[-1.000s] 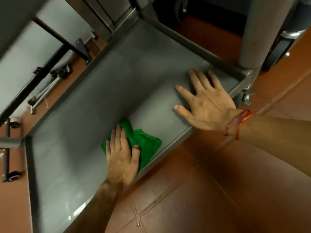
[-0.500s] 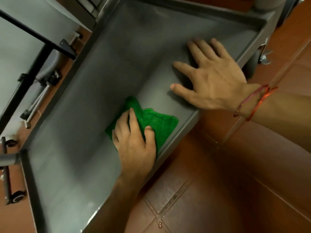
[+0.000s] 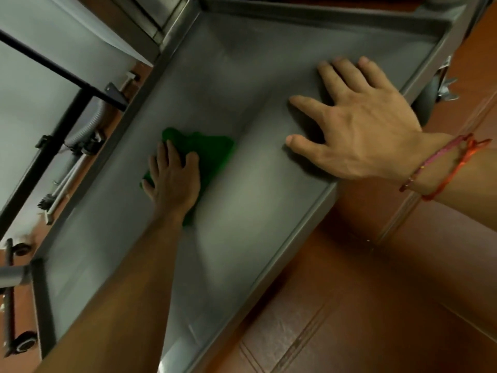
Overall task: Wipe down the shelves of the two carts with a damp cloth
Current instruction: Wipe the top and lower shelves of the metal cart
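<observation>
A grey steel cart shelf (image 3: 242, 211) with a raised rim fills the middle of the head view. A green cloth (image 3: 212, 154) lies on it, left of centre. My left hand (image 3: 173, 181) presses flat on the cloth with straight fingers, covering its near part. My right hand (image 3: 357, 125) rests palm down on the bare shelf near the right rim, fingers spread. A red and pink thread band circles my right wrist.
A caster wheel (image 3: 430, 95) sits under the shelf's right corner. Red-brown floor tiles (image 3: 376, 292) lie to the right. On the left are a black frame bar (image 3: 53, 146), a hose and small wheels (image 3: 25, 343) of other equipment.
My left hand has slid the green cloth away from the near rim toward the shelf's middle and far side. My right hand stays planted on the shelf.
</observation>
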Demonstrator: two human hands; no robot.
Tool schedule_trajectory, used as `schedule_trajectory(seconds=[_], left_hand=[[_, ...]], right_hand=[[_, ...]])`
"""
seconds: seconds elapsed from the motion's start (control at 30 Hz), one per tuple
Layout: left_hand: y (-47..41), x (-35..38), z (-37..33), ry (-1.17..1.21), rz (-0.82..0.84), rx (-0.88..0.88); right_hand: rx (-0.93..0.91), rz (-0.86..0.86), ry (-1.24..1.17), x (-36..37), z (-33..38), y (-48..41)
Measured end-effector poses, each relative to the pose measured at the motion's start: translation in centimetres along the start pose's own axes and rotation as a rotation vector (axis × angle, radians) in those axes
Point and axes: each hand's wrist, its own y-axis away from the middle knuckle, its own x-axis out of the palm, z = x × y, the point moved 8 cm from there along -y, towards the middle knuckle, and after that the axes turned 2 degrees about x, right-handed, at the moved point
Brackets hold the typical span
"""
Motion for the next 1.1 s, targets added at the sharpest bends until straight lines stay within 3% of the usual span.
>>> schedule_trajectory(seconds=[0.4,0.7,0.83,0.93,1.1], left_hand=[[12.9,1.9,-3.9,-0.056,0.060,0.154],[3.4,0.6,-1.5,-0.026,0.019,0.136],[-3.6,-0.7,1.6,-0.029,0.018,-0.007],[-3.9,-1.0,1.8,-0.006,-0.036,-0.075],[-0.1,-0.1,1.5,-0.017,-0.049,-0.042]], right_hand=[[0.007,0.009,-0.093,-0.6,1.4,0.3],[-0.106,0.016,-0.070,0.2,3.5,1.3],[-0.089,0.028,-0.068,0.1,3.6,1.4],[-0.075,0.036,-0.074,0.0,3.4,1.2],[-0.069,0.050,-0.091,0.1,3.4,1.4]])
